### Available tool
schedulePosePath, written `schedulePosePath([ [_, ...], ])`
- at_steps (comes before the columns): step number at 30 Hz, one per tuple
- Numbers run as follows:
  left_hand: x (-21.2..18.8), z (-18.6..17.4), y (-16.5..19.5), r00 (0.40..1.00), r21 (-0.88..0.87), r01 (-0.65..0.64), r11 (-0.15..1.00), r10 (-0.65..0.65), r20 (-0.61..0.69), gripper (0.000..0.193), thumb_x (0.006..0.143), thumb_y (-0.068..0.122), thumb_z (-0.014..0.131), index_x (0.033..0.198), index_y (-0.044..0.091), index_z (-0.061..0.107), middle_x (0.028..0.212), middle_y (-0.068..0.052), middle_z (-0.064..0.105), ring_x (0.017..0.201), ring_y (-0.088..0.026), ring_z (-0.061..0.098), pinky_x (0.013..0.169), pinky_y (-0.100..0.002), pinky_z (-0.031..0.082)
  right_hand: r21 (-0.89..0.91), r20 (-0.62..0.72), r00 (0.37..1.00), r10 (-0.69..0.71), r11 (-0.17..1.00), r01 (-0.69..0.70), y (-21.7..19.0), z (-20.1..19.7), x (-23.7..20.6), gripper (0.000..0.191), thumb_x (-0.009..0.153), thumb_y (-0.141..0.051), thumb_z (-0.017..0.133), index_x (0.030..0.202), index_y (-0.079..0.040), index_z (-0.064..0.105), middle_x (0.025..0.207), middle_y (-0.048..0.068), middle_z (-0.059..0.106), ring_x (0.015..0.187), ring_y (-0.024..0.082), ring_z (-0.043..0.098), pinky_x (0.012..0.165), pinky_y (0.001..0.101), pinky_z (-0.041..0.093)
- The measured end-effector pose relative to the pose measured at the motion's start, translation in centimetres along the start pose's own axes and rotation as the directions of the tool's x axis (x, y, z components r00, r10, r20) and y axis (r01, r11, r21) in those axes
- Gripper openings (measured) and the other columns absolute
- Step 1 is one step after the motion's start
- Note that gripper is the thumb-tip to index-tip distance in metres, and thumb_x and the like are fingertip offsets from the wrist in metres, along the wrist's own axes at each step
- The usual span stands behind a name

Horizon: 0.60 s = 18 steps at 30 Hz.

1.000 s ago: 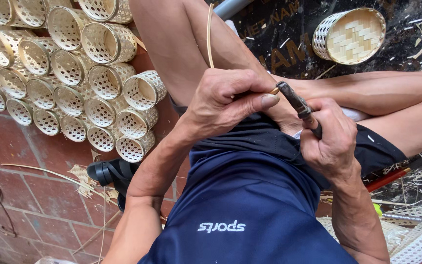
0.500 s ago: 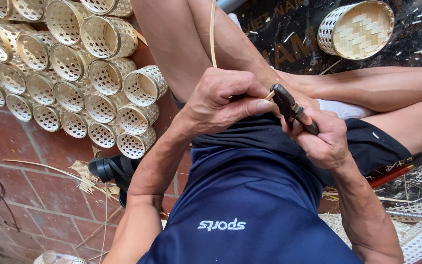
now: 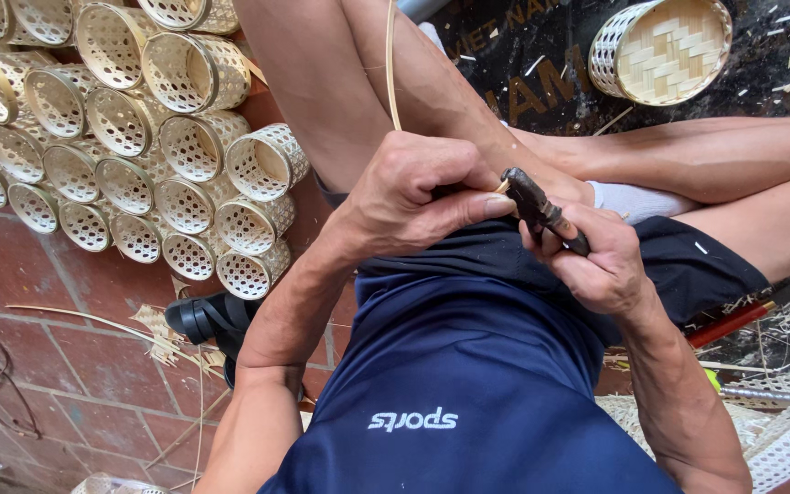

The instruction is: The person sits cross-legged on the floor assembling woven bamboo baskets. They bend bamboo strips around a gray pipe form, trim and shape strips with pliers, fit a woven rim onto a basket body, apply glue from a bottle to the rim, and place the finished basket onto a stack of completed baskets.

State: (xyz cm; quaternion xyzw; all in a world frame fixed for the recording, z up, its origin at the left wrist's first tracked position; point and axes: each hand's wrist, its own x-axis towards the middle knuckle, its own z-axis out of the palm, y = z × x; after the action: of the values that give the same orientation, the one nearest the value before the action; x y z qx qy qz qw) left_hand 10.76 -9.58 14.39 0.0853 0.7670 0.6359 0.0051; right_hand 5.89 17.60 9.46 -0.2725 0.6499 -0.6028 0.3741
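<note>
Stacked woven baskets (image 3: pixel 139 137), black sandal (image 3: pixel 208 320)

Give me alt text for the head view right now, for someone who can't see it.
A seated person's left hand pinches a thin pale bamboo strip while the right hand holds a dark-handled knife against it, above the lap. Stacked round woven bamboo baskets lie on the red brick floor at left.
</note>
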Motion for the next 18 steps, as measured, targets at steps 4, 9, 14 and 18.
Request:
schedulePosePath([
  [4, -0.2, -0.2, 0.1, 1.000, -0.010, 0.009, 1.000, -0.009, 0.024, 0.015, 0.098, 0.011, 0.081, 0.094, 0.003, 0.069, 0.079, -0.008, 0.066, 0.068, -0.019, 0.065, 0.063, -0.032, 0.050, -0.016, 0.032, 0.999, -0.016, 1.000, 0.017, 0.0, 0.0, 0.0, 0.015, 0.076, 0.009, 0.054, 0.081, -0.005, 0.049, 0.084, 0.007, 0.063, 0.072, 0.016, 0.059, 0.068, 0.0290, 0.050],
  [9, -0.1, 0.1, 0.6, 1.000, 0.102, 0.012, 0.995, -0.014, 0.017, 0.013, 0.093, 0.009, 0.082, 0.090, 0.002, 0.070, 0.073, -0.008, 0.064, 0.063, -0.019, 0.063, 0.059, -0.032, 0.047, -0.088, 0.023, 0.989, -0.147, 0.985, 0.149, 0.4, 0.2, -0.1, 0.020, 0.076, 0.009, 0.053, 0.084, -0.005, 0.042, 0.093, 0.010, 0.065, 0.086, 0.023, 0.063, 0.077, 0.0319, 0.052],
  [14, 0.4, 0.8, 1.8, 0.998, 0.092, 0.056, 0.994, -0.058, 0.016, 0.012, 0.093, 0.007, 0.081, 0.095, 0.001, 0.071, 0.080, -0.006, 0.067, 0.071, -0.015, 0.065, 0.064, -0.030, 0.049, 0.025, 0.137, 0.970, -0.202, 0.979, 0.201, 0.5, -1.8, -0.9, 0.021, 0.070, 0.009, 0.049, 0.087, -0.004, 0.051, 0.096, 0.013, 0.063, 0.087, 0.030, 0.063, 0.083, 0.0373, 0.054],
  [18, 0.1, 0.4, 2.9, 0.959, -0.139, 0.140, 0.980, -0.170, -0.229, 0.009, 0.100, 0.002, 0.068, 0.107, -0.005, 0.068, 0.095, -0.010, 0.067, 0.079, -0.014, 0.062, 0.070, -0.028, 0.050, -0.664, -0.414, 0.855, -0.314, 0.746, -0.048, 2.1, -9.4, -2.9, 0.017, 0.076, 0.005, 0.053, 0.092, -0.002, 0.052, 0.103, 0.017, 0.066, 0.086, 0.031, 0.065, 0.079, 0.0370, 0.054],
])
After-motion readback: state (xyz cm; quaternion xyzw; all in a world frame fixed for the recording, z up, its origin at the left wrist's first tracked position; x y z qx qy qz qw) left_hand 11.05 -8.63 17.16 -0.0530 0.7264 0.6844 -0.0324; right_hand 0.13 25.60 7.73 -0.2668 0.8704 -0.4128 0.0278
